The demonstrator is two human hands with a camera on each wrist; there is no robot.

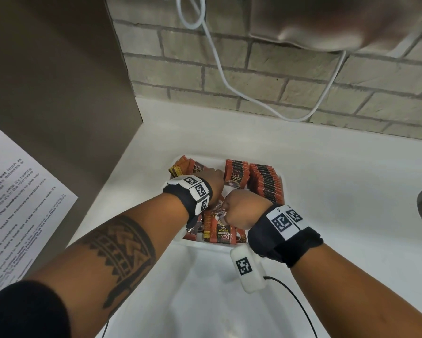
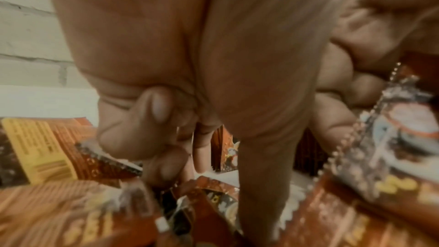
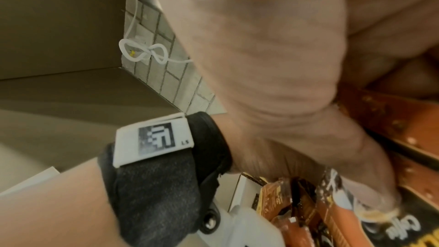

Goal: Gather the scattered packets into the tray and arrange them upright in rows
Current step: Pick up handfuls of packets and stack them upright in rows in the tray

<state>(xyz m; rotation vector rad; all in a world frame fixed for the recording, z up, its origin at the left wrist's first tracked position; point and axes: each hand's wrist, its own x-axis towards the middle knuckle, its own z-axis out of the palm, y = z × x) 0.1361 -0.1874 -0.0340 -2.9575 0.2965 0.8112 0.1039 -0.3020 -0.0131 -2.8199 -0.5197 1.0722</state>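
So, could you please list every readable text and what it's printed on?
"D2X", "BLACK", "Coffee": flat orange coffee packet at the white plastic tray's near edge.
"D2X", "BLACK": upright orange packet.
"five minutes", "food": white paper notice; the rest is too blurred.
"LS": white wrist tag.

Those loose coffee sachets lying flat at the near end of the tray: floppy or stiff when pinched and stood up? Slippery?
The loose sachets look like thin glossy foil, so probably light and a bit slick. Some look crumpled in the left wrist view, so likely floppy. The upright row leans on the tray wall; one sachet alone would likely tip.
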